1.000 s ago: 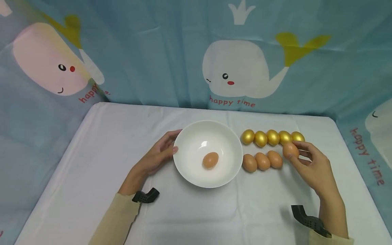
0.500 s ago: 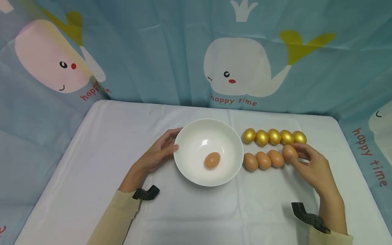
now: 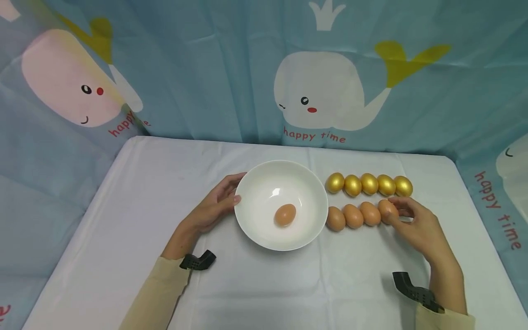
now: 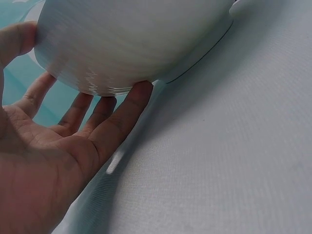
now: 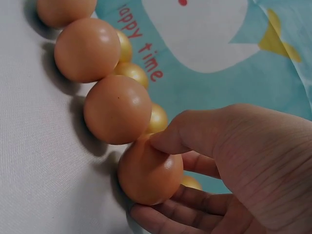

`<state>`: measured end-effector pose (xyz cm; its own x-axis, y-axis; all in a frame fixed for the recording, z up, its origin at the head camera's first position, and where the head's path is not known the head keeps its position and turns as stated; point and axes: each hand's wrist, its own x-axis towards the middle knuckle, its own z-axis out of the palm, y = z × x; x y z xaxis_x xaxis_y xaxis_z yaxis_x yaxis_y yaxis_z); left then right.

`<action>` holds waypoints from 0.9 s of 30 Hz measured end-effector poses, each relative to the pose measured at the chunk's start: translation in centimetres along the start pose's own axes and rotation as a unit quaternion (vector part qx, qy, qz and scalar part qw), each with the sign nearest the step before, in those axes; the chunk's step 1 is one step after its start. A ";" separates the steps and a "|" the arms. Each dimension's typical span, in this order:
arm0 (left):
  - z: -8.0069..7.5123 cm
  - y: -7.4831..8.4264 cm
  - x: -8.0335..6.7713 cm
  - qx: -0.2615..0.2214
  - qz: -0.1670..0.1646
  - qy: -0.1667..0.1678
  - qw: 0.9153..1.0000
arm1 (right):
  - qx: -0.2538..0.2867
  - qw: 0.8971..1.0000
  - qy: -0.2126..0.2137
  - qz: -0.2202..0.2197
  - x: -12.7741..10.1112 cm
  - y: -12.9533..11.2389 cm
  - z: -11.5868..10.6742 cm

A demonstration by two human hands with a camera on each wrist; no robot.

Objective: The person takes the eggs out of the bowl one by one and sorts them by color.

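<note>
the right hand (image 3: 420, 224) pinched a smooth, matte brown egg (image 3: 387, 210) between thumb and curled fingers; the egg sat at the right end of a row of brown eggs, touching its neighbour (image 3: 370, 213), and seemed to rest on the white cloth-covered table (image 3: 144, 192), though the contact was not plain. in the right wrist view the thumb (image 5: 175, 136) lay over the top of the egg (image 5: 148, 170) while the fingers cupped it from below. just behind this row lay a line of five glossy gold eggs (image 3: 369, 184), oval and close-packed. the left hand (image 3: 212, 208) rested with straight, relaxed fingers against the left outer wall of a round, glazed white bowl (image 3: 251, 183); the left wrist view showed the fingertips (image 4: 139, 95) touching the bowl (image 4: 131, 39) near its foot. one more brown egg (image 3: 285, 215) lay in the bottom of the bowl. a thin, wrinkled blue curtain (image 3: 206, 68) printed with whales hung behind the table.
</note>
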<state>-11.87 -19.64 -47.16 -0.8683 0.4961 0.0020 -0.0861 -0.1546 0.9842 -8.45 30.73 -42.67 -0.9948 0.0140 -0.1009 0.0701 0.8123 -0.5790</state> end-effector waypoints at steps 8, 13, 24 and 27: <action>0.0 -0.1 0.2 -0.001 0.001 0.005 1.000 | -0.001 1.000 -0.013 0.003 0.1 0.0 0.0; 0.0 0.0 0.0 0.005 0.001 0.003 1.000 | -0.001 1.000 -0.020 0.002 0.0 -0.1 -0.1; 0.0 0.0 0.1 0.002 0.001 0.001 1.000 | -0.005 1.000 -0.016 0.004 0.0 -0.3 0.1; 0.0 0.0 0.1 0.000 0.000 0.002 1.000 | -0.006 1.000 -0.016 0.002 0.0 -0.2 0.2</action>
<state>-11.94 -19.56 -47.17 -0.8698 0.4934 0.0014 -0.0857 -0.1538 0.9844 -8.48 30.47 -42.69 -0.9918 -0.0015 -0.1278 0.0720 0.8195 -0.5685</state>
